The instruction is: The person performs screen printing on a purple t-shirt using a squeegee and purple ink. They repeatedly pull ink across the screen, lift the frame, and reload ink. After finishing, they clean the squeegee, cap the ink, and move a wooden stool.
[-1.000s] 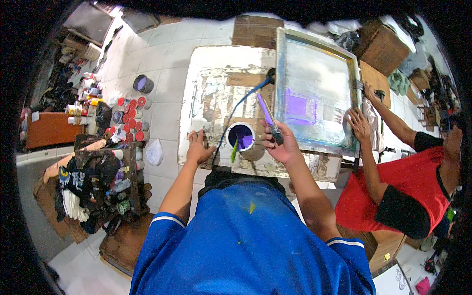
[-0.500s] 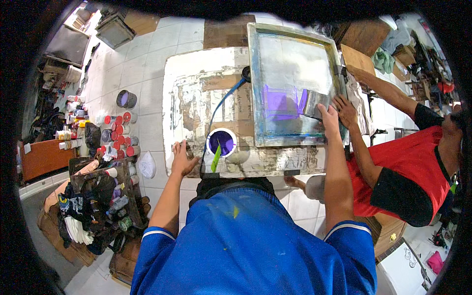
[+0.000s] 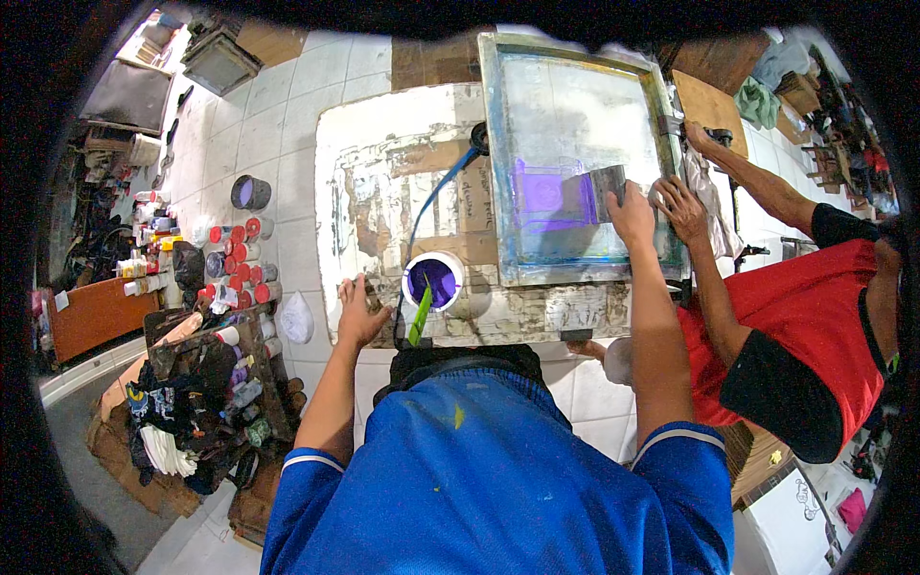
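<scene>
My right hand is closed round a dark, flat squeegee, which stands on the mesh of a framed printing screen. The squeegee's left edge meets a patch of purple ink on the mesh. At the near left edge of the white, worn table, my left hand rests with its fingers spread and holds nothing. Just right of that hand is a white tub of purple ink, with a bright green stick leaning out over its near rim.
At the right, a co-worker in a red and black shirt has one hand by the screen's right rail and another farther back. A blue cord crosses the table. Several red-lidded jars and a dark bucket stand on the floor at left.
The squeegee has turned from a slant to nearly square with the frame. More purple shows along its left side. The co-worker's nearer hand has shifted slightly; my left hand stays put.
</scene>
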A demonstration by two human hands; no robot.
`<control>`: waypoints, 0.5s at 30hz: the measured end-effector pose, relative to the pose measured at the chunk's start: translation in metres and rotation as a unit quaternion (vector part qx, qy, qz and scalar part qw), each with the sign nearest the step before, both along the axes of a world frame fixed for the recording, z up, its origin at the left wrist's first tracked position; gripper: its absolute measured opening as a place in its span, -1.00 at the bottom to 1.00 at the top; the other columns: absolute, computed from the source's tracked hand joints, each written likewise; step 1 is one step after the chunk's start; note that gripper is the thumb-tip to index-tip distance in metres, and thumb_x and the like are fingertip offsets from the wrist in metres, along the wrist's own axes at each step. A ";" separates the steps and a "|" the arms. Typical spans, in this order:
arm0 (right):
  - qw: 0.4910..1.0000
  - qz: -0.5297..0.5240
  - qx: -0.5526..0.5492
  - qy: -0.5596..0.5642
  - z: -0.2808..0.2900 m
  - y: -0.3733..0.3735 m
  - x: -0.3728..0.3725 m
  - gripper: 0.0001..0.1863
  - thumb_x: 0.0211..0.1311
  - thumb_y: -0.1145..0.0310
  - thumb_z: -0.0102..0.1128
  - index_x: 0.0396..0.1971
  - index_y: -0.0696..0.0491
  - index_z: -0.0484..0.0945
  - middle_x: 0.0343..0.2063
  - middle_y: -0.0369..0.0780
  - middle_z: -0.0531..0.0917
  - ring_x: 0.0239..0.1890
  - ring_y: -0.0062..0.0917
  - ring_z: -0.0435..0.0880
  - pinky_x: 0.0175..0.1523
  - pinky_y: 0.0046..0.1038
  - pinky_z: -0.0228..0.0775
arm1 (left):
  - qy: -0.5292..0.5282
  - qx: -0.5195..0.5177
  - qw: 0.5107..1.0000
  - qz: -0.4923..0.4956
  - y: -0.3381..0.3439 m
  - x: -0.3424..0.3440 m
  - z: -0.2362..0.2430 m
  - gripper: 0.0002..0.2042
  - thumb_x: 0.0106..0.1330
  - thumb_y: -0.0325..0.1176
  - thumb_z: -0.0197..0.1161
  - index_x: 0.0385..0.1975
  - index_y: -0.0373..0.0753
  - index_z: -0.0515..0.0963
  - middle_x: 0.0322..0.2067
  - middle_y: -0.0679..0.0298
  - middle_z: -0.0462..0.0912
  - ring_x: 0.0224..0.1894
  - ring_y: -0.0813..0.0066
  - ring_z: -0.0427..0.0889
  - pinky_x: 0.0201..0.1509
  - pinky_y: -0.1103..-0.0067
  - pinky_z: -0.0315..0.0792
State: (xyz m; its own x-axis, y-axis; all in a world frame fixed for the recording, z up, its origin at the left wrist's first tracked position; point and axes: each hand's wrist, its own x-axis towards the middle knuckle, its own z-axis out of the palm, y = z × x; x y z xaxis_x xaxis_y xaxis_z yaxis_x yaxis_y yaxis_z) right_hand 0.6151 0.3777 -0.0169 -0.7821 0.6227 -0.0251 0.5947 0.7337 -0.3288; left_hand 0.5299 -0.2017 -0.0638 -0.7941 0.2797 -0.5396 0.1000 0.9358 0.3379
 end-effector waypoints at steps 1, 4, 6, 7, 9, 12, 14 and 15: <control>1.000 -0.003 0.003 -0.012 -0.001 -0.002 0.000 -0.57 0.32 0.06 0.18 -0.13 0.16 0.48 -0.24 0.18 0.68 -0.12 0.14 0.65 0.00 0.04 0.46 | -0.006 -0.012 1.000 0.000 0.000 0.000 0.000 0.09 0.15 0.02 0.46 0.56 -0.26 -0.10 0.53 -0.28 -0.16 0.60 -0.20 -0.28 0.63 0.21 -0.16; 1.000 -0.010 -0.008 -0.010 -0.005 -0.008 0.007 -0.57 0.32 0.05 0.18 -0.13 0.17 0.49 -0.26 0.19 0.68 -0.14 0.15 0.66 -0.02 0.04 0.47 | -0.007 -0.004 1.000 0.003 0.000 0.000 0.001 0.09 0.15 0.00 0.47 0.55 -0.29 -0.10 0.52 -0.29 -0.15 0.60 -0.20 -0.28 0.63 0.20 -0.17; 0.999 -0.021 -0.025 0.024 -0.009 -0.019 0.013 -0.56 0.32 0.06 0.20 -0.12 0.18 0.48 -0.26 0.19 0.67 -0.15 0.17 0.65 -0.03 0.04 0.47 | 0.005 0.004 1.000 -0.004 0.001 0.000 0.002 0.08 0.16 -0.01 0.47 0.55 -0.30 -0.10 0.52 -0.30 -0.14 0.60 -0.20 -0.28 0.63 0.20 -0.17; 0.998 -0.029 -0.034 0.052 -0.012 -0.029 0.015 -0.55 0.32 0.06 0.21 -0.11 0.19 0.48 -0.26 0.20 0.67 -0.15 0.18 0.64 -0.03 0.04 0.46 | 0.008 0.002 1.000 -0.006 0.001 0.001 0.002 0.08 0.16 -0.02 0.48 0.55 -0.30 -0.10 0.52 -0.30 -0.14 0.60 -0.20 -0.28 0.63 0.20 -0.17; 0.994 -0.053 -0.093 0.028 -0.017 -0.050 0.014 -0.56 0.32 0.09 0.25 -0.12 0.21 0.46 -0.28 0.20 0.66 -0.17 0.21 0.63 -0.07 0.06 0.45 | 0.016 0.010 1.000 -0.006 0.001 0.002 0.002 0.07 0.17 -0.02 0.47 0.55 -0.30 -0.09 0.51 -0.31 -0.12 0.59 -0.20 -0.27 0.63 0.19 -0.17; 0.989 -0.043 -0.114 0.088 -0.029 -0.101 -0.002 -0.58 0.32 0.13 0.25 -0.13 0.22 0.45 -0.31 0.21 0.65 -0.20 0.22 0.62 -0.11 0.08 0.44 | 0.022 0.012 1.000 -0.010 0.001 0.003 0.001 0.07 0.17 -0.03 0.47 0.55 -0.30 -0.09 0.51 -0.32 -0.11 0.59 -0.21 -0.26 0.63 0.19 -0.17; 0.985 -0.036 -0.127 0.114 -0.033 -0.125 -0.013 -0.61 0.31 0.16 0.26 -0.15 0.20 0.45 -0.34 0.19 0.65 -0.23 0.21 0.62 -0.14 0.09 0.43 | 0.017 0.010 1.000 -0.010 0.001 0.002 0.000 0.07 0.18 -0.02 0.47 0.55 -0.30 -0.09 0.51 -0.32 -0.12 0.59 -0.22 -0.26 0.63 0.19 -0.17; 0.984 -0.032 -0.130 0.118 -0.035 -0.133 -0.019 -0.62 0.30 0.16 0.27 -0.16 0.18 0.45 -0.36 0.18 0.65 -0.25 0.20 0.63 -0.16 0.10 0.43 | 0.012 0.007 1.000 -0.007 0.001 0.002 0.000 0.07 0.18 -0.01 0.46 0.55 -0.30 -0.09 0.51 -0.32 -0.12 0.59 -0.22 -0.27 0.63 0.18 -0.17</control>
